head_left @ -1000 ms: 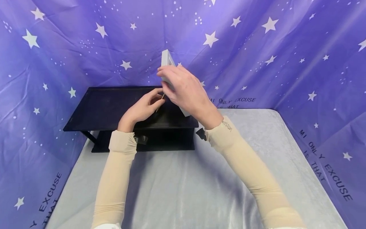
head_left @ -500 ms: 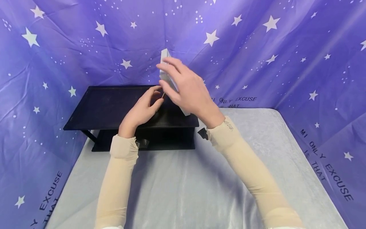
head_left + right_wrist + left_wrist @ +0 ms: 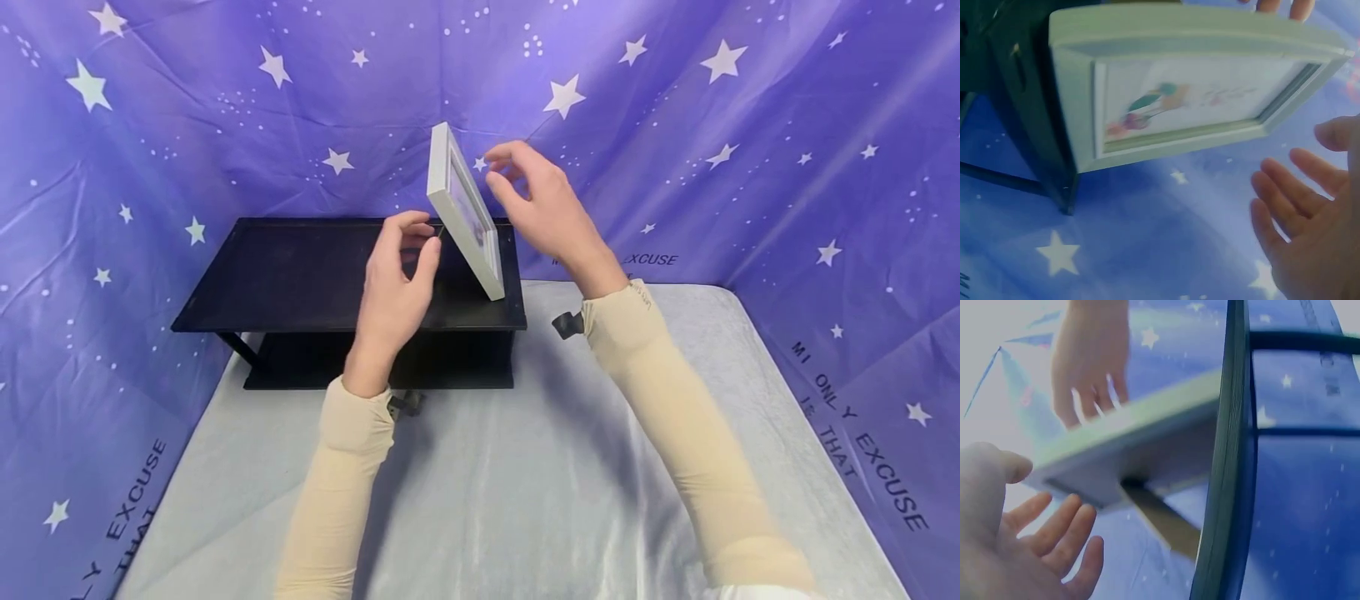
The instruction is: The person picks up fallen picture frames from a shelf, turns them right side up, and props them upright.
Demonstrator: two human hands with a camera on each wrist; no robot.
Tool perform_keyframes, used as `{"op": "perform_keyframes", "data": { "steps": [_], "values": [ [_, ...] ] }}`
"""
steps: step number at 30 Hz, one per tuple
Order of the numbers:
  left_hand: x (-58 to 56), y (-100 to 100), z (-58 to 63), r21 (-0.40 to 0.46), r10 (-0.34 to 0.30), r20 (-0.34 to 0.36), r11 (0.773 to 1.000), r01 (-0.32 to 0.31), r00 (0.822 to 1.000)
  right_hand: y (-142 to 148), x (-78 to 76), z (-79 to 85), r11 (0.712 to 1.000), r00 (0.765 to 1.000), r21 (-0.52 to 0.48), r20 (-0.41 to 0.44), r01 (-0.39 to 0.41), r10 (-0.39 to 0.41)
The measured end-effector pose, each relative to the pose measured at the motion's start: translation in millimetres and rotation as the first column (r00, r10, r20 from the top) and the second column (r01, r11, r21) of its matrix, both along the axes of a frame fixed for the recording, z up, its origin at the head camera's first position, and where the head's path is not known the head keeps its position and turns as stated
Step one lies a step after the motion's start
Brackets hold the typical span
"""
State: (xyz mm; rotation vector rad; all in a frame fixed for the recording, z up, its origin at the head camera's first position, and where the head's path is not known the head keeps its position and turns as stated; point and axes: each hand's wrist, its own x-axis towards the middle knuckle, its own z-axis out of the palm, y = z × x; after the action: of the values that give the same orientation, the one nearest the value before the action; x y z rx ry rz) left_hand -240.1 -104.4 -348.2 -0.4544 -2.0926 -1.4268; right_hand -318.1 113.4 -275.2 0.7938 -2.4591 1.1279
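A white picture frame (image 3: 467,218) stands tilted back near the right end of a black shelf (image 3: 300,275). Its picture (image 3: 1179,100) shows a coloured print behind the opening in the right wrist view. From its back a brown stand leg (image 3: 1163,519) reaches down to the shelf in the left wrist view. Just left of the frame is my left hand (image 3: 397,283), fingers loosely bent and apart from it. My right hand (image 3: 543,196) hovers in the air on the frame's right side, holding nothing, with a gap visible between fingertips and frame in the right wrist view.
The shelf has a lower level (image 3: 300,358) and stands on a pale grey cloth-covered table (image 3: 525,483). Purple curtains (image 3: 337,100) with white stars hang behind and at both sides. A black wrist camera (image 3: 567,325) sits under the right sleeve.
My right hand has let go of the picture frame and moved away to the right. My left hand has drawn back slightly toward me. The frame stays standing on the shelf.
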Motion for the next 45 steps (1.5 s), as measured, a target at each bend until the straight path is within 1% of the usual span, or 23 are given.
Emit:
{"op": "perform_keyframes", "data": {
  "steps": [2,4,6,7,9,11,15,18,24,30,38,45],
  "values": [
    [2.1,8.6,-2.4,0.027,0.008,0.021,1.000,-0.009,1.000,1.9,-6.4,-3.5,1.000,0.994,0.004,0.108,-0.008,0.008],
    [3.7,16.0,-6.1,0.041,0.016,0.051,0.999,-0.018,0.999,2.7,-11.7,-8.2,0.999,0.980,0.032,0.198,-0.024,0.018],
    [5.1,22.2,-9.8,0.043,0.033,0.080,0.998,-0.037,0.996,2.3,-16.0,-12.6,0.996,0.962,0.075,0.270,-0.047,0.025],
    [5.1,25.2,-11.5,0.048,0.041,0.088,0.998,-0.045,0.995,1.8,-18.5,-14.9,0.994,0.956,0.090,0.291,-0.060,0.032],
    [4.9,31.0,-13.7,0.043,0.075,0.107,0.996,-0.080,0.991,0.1,-23.9,-18.8,0.991,0.947,0.105,0.319,-0.078,0.040],
    [4.0,36.3,-15.2,0.015,0.130,0.121,0.991,-0.133,0.984,-1.6,-29.4,-21.8,0.991,0.940,0.106,0.337,-0.084,0.044],
    [3.1,44.8,-16.7,-0.067,0.243,0.136,0.969,-0.236,0.960,-5.3,-38.7,-26.8,0.990,0.931,0.108,0.363,-0.090,0.045],
    [2.5,49.4,-17.2,-0.102,0.281,0.140,0.958,-0.268,0.949,-6.6,-43.1,-31.0,0.988,0.925,0.120,0.378,-0.096,0.044],
    [1.9,52.0,-17.1,-0.111,0.285,0.159,0.956,-0.270,0.945,-9.7,-48.1,-37.0,0.984,0.921,0.125,0.383,-0.127,0.070],
    [1.1,51.1,-17.2,-0.110,0.282,0.174,0.958,-0.266,0.944,-12.0,-49.5,-41.1,0.987,0.919,0.102,0.387,-0.122,0.073],
    [2.5,46.7,-16.4,-0.115,0.269,0.181,0.961,-0.251,0.946,-13.8,-44.0,-43.5,0.994,0.904,0.025,0.418,-0.110,0.090],
    [4.8,43.1,-15.3,-0.101,0.244,0.193,0.968,-0.229,0.950,-13.0,-38.8,-45.6,0.996,0.911,0.007,0.405,-0.088,0.078]
  ]
}}
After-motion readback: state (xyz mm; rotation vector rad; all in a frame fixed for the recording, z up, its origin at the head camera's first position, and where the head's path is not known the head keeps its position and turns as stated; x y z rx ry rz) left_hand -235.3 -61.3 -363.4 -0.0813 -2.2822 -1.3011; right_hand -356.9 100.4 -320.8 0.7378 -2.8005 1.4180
